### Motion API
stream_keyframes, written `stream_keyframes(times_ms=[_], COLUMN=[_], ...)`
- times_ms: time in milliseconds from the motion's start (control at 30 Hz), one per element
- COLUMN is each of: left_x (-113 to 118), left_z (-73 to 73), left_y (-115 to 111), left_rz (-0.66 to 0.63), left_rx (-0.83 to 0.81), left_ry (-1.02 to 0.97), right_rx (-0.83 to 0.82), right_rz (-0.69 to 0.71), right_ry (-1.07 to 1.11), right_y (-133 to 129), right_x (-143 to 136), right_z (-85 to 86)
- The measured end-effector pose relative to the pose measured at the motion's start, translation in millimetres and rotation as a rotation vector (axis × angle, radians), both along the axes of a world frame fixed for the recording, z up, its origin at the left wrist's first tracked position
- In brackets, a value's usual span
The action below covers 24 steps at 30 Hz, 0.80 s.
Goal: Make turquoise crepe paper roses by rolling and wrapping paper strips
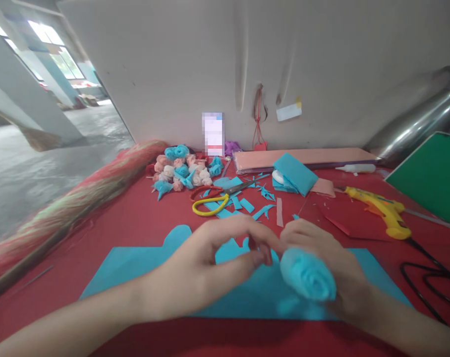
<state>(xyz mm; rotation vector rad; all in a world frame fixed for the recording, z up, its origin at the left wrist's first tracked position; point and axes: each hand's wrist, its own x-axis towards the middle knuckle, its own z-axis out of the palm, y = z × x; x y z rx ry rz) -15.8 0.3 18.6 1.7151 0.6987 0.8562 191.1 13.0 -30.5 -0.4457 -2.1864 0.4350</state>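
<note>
A blue crepe-paper rose (307, 275) faces the camera at the right of centre, its petals coiled in a spiral. Behind and beside it, my right hand (321, 248) is closed round its base, which is hidden. My left hand (217, 263) reaches in from the left with curled fingers, its fingertips near the flower; the thumb and index finger are apart, with nothing visible between them. Under both hands lies a wide sheet of blue paper (136, 267) on the red tabletop (117, 218).
Yellow-handled scissors (210, 205) lie among blue scraps (246, 205). Finished paper roses (182, 171) are heaped at the back left. A yellow glue gun (381, 206) with a black cord lies right, near a green board (433, 178). Folded blue paper (295, 174) sits behind.
</note>
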Motion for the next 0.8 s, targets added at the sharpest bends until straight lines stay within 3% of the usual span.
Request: stream_keyframes(times_ms=[167, 367, 567, 700, 800], left_x=[-4, 3, 2, -16, -29], left_z=[-4.8, -14.1, -18.2, -16.7, -6.0], left_y=[11, 9, 18, 35, 44], left_rz=[0.213, 0.136, 0.218, 0.362, 0.414], left_rx=[0.047, 0.02, -0.04, 0.157, 0.285], left_ry=[0.106, 0.084, 0.009, 0.114, 0.273], right_rx=[-0.474, -0.901, -1.197, -1.256, -1.286], right_rz=[-0.011, 0.13, 0.287, 0.258, 0.235], right_ry=[0.222, 0.324, 0.412, 0.469, 0.46], right_y=[-2, -6, -17, -10, 0], right_x=[-6, -16, -17, -18, -18], right_z=[8.0, 0.8, 0.5, 3.8, -1.9])
